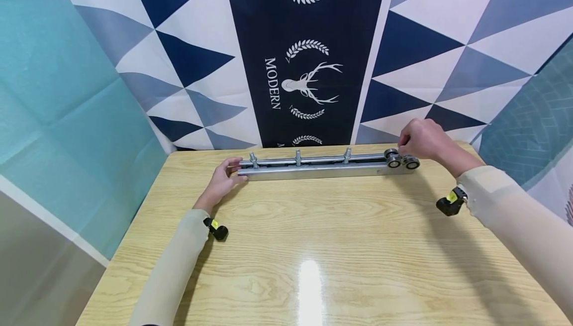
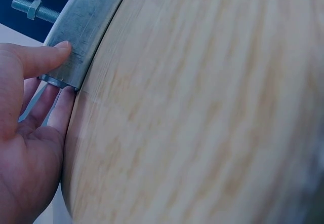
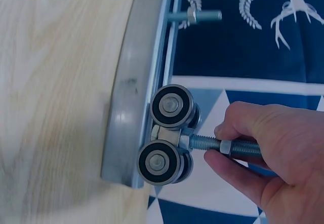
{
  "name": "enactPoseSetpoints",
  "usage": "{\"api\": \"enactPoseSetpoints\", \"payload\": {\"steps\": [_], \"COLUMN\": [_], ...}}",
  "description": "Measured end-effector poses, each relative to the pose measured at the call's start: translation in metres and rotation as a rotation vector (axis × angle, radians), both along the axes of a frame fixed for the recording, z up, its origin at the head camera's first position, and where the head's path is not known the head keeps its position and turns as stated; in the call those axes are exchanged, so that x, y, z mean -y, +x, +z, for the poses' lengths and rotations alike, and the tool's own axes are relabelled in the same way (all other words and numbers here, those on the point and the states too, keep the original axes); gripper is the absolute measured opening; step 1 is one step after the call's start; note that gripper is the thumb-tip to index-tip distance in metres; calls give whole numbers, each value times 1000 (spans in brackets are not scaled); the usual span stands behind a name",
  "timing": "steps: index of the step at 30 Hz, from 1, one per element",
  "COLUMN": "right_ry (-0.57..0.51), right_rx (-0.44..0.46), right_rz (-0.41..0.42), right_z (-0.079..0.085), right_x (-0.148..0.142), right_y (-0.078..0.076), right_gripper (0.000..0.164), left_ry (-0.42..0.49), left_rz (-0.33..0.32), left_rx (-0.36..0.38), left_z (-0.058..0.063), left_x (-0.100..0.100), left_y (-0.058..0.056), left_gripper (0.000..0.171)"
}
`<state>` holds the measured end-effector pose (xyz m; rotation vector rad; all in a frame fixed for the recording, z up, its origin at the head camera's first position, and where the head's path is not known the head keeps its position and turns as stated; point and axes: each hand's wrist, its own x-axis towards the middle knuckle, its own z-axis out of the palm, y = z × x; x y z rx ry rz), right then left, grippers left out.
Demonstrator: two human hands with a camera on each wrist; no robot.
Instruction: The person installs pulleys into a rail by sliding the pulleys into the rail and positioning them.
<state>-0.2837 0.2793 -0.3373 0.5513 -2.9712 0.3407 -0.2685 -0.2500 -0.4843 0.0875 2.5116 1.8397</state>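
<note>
A long metal channel rail (image 1: 309, 172) lies along the table's back edge, its slot facing up. My left hand (image 1: 220, 180) grips its left end, thumb (image 2: 58, 54) on the side wall and fingers around the end. Three threaded bolts with nuts (image 1: 298, 158) stick up from the slot. Over the right end, my right hand (image 1: 423, 139) pinches the threaded bolt (image 3: 203, 142) of a roller trolley (image 3: 169, 134) between thumb and fingertips. The trolley's black-ringed wheels (image 3: 171, 105) overlap the rail's upper edge in the right wrist view.
The wood-grain table (image 1: 286, 231) spreads out in front of the rail. Right behind it hangs a patterned cloth (image 1: 309, 42) with triangles and a deer print. Teal panels (image 1: 80, 102) stand at the sides. A small black camera sits on each wrist.
</note>
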Motion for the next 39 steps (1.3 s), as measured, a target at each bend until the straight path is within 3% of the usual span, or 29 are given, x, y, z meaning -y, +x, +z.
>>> {"api": "enactPoseSetpoints", "payload": {"steps": [11, 22, 39], "right_ry": [39, 42, 30], "right_rx": [14, 29, 32], "right_rz": [-42, -106, -133], "right_z": [-1, -2, -13], "right_x": [-26, -46, -70], "right_y": [-12, -16, -22], "right_gripper": [8, 10, 7], "left_ry": [-6, -12, -17], "left_rz": [-5, -2, 6], "left_rx": [-4, 1, 1], "left_z": [1, 1, -1], "left_x": [0, 0, 1], "left_y": [1, 1, -1], "left_gripper": [64, 63, 63]}}
